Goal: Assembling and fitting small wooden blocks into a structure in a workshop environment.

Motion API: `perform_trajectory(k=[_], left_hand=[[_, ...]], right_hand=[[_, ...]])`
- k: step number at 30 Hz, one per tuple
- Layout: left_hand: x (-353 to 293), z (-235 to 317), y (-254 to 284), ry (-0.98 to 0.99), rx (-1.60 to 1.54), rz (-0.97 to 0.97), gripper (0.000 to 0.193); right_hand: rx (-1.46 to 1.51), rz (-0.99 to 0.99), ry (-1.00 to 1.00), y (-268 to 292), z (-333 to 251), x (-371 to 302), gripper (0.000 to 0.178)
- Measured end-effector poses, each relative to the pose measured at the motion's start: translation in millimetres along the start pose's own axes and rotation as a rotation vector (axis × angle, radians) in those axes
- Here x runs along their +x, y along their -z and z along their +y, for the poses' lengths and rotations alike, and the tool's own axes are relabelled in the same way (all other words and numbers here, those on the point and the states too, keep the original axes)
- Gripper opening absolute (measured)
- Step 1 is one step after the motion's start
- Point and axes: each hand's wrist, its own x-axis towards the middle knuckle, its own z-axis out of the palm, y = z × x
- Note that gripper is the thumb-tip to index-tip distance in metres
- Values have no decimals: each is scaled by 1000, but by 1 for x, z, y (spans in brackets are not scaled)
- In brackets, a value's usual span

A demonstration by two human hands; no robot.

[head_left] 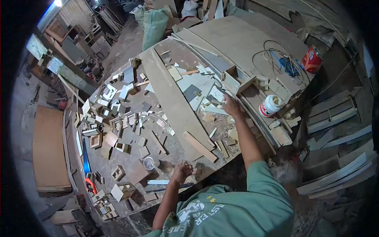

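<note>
My right hand (233, 106) is stretched out over the far right part of the workbench, its fingers bent in beside a small wooden block (215, 102). Whether the fingertips grip that block or only touch it is too small to make out. Closer to my body, my left hand (182, 172) hovers at the bench's near edge with its fingers curled in; what they hold, if anything, is hidden. Beside it stands a clear plastic cup (150, 163). A long flat board (173, 96) lies across the bench between the hands, with a narrow wood strip (200, 146) on its near end.
Many wood offcuts and small open boxes (122, 147) cover the bench's left half. To the right are a wooden tray (237, 80), a white glue jar (271, 106), coiled cable (282, 59) and a red container (312, 60). An orange-handled saw (90, 185) lies at the left edge.
</note>
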Motion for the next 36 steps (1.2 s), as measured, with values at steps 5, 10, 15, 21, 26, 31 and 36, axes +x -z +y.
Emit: perform_trajectory(k=[5,10,15,21,26,31,36], left_hand=[[2,0,-14,-8,16,-45,5],[12,-8,-11,-3,-19,-39,2],[27,-15,-14,-32,-10,-82,11],[43,-16,-58,-40,46,89,24],[52,-37,-53,-80,178,30,22],[61,-51,-46,-104,336,-21,26],[66,-48,-46,-93,354,-75,31]], right_hand=[[-172,29,84,-32,-6,21,28],[-302,106,61,-39,-8,15,18],[191,159,42,-33,-40,-55,17],[359,-336,-113,-49,-89,-207,17],[352,-361,-93,-55,-82,-250,21],[474,-260,-54,-46,-69,-262,18],[632,-162,-145,-45,-43,-268,6]])
